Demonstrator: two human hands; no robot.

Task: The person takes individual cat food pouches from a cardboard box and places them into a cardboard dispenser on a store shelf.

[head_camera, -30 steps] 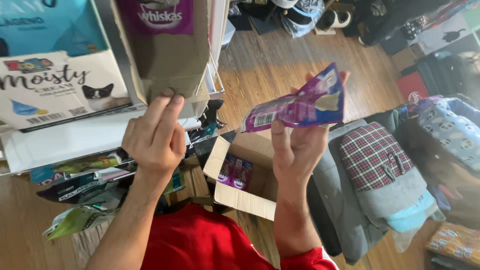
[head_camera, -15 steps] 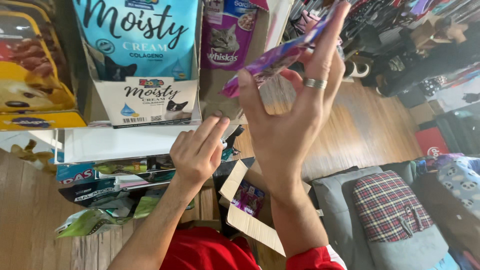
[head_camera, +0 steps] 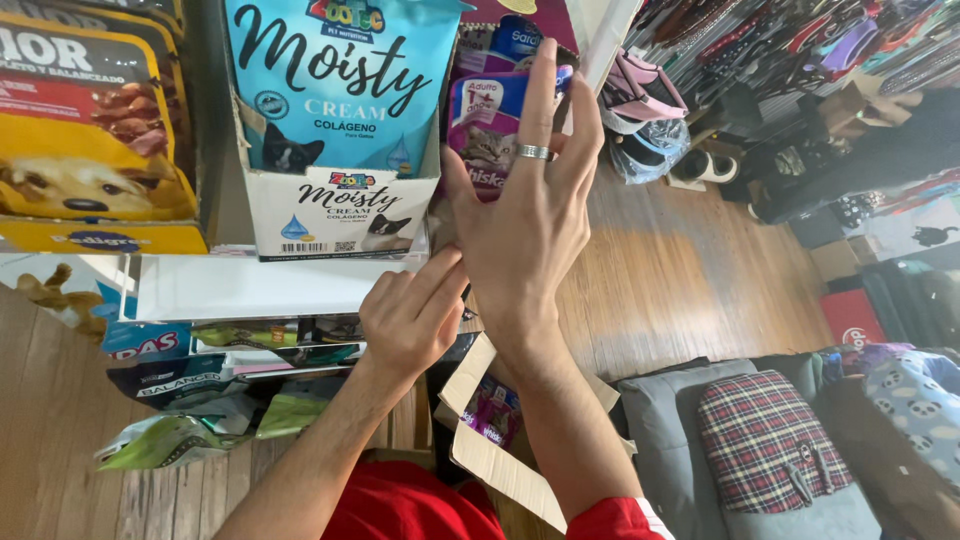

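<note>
Holding a purple cat-food pouch (head_camera: 487,130) between thumb and fingers, your right hand (head_camera: 525,215) is raised just right of the blue display box (head_camera: 335,120) on the white shelf (head_camera: 260,285). Your left hand (head_camera: 410,320) sits below that box at the shelf's front edge, fingers together and half curled, gripping nothing you can see. An open cardboard carton (head_camera: 500,450) with more pouches lies further below.
</note>
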